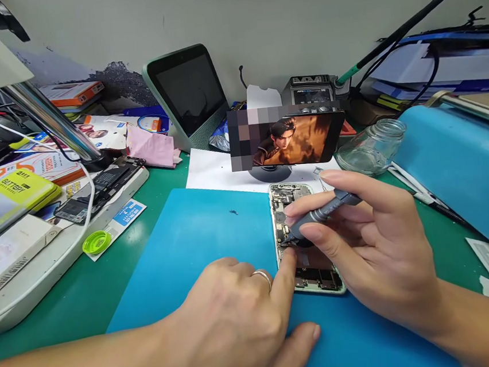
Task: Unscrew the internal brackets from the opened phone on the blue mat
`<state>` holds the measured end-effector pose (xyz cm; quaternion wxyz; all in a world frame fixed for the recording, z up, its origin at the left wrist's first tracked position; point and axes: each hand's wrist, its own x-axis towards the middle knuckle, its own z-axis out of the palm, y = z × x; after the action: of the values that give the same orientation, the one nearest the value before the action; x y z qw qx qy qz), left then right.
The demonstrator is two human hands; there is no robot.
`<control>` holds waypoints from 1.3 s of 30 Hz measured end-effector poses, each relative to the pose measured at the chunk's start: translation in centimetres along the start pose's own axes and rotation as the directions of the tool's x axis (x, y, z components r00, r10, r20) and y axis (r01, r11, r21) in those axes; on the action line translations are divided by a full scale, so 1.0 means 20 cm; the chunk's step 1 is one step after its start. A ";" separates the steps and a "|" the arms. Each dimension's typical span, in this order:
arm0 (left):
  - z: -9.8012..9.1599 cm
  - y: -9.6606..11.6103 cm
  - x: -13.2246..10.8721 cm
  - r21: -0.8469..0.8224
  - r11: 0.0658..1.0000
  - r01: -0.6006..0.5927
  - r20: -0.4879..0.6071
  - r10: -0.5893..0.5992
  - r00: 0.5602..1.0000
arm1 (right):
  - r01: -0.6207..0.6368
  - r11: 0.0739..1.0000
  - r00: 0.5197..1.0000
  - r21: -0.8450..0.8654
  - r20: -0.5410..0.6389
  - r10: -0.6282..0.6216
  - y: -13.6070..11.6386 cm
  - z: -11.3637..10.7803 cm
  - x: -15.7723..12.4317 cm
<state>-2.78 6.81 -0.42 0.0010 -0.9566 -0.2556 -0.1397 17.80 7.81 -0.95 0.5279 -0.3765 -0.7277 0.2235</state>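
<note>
Gripping a thin grey screwdriver (329, 210), the right hand (381, 257) sits just right of the frame's centre. Its thumb and 2 fingers are pinched around the shaft, and the tip is down among the parts of an opened phone (316, 274). That phone lies flat with its back off and its boards and connectors exposed, lengthwise along the right edge of a blue mat (189, 240) in the lower middle of the frame.

The left hand (235, 317) comes in from the lower left and lies on the mat, holding nothing. Its forefinger is stretched out and touches the phone's left edge next to the screwdriver tip. The other fingers are loose, the thumb is spread toward the bottom, and 1 finger carries a silver ring (262, 275).

Behind the opened phone, above centre, a second phone (309, 137) is propped sideways on a stand and shows a video. A glass jar (373, 145) stands just right of it, tilted. A dark-screened tablet (188, 93) leans back in the upper middle, with a pink cloth (152, 146) beside it. At the left, a white tray (40, 266) holds another stripped phone (98, 189), and a green cap (97, 242) lies near its edge. A large blue box (459, 168) fills the right side.
</note>
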 end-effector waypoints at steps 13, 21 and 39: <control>0.01 0.00 0.00 0.004 1.000 -0.004 0.014 0.004 1.000 | -0.073 0.996 0.997 0.059 0.033 0.071 0.01 0.01 0.00; 0.00 0.00 -0.01 -0.018 1.000 0.005 0.035 -0.004 0.999 | 0.004 1.000 0.998 -0.008 0.059 -0.004 0.02 0.00 0.00; 0.04 0.00 0.00 -0.037 0.999 0.026 -0.031 -0.027 0.999 | 0.254 0.947 0.956 -0.198 0.197 -0.216 0.00 0.00 0.06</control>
<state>-2.59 6.77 -1.19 -0.0143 -0.9507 -0.2657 -0.1596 17.62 8.80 -0.17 0.4405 -0.3223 -0.8309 0.1082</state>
